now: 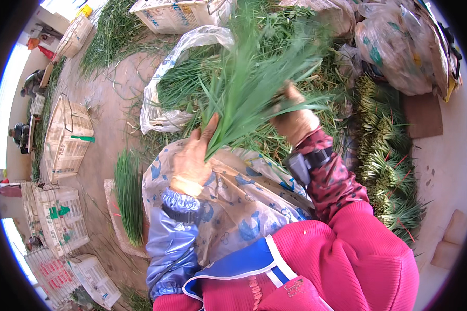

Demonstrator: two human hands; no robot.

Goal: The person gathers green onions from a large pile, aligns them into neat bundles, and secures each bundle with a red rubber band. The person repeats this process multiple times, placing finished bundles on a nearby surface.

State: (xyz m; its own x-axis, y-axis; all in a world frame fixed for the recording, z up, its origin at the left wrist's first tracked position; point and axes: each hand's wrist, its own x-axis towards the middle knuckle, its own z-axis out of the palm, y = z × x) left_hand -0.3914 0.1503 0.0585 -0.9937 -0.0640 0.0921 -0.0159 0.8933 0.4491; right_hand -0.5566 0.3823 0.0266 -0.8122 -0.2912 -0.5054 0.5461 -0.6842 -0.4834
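A loose bunch of long green leaves, likely Chinese chives (237, 105), fans out above my lap. My left hand (192, 157) grips its lower end, thumb along the stems. Blurred by motion, my right hand (294, 116) is at the right side of the bunch; whether its fingers hold any leaves cannot be told. Beneath the hands, a patterned plastic apron (233, 194) covers my lap. Just beyond it lie more chives (190, 81) in an open clear plastic bag (151, 105), with a heap of loose leaves and trimmings (311, 83) alongside.
Tied chive bundles (385, 163) form a long row at right. One bundle (128, 198) rests on a board (111, 194) at left. Plastic crates (68, 136) stand along the left and at the top (183, 15). Stuffed plastic bags (397, 50) fill the upper right. People (21, 136) are at far left.
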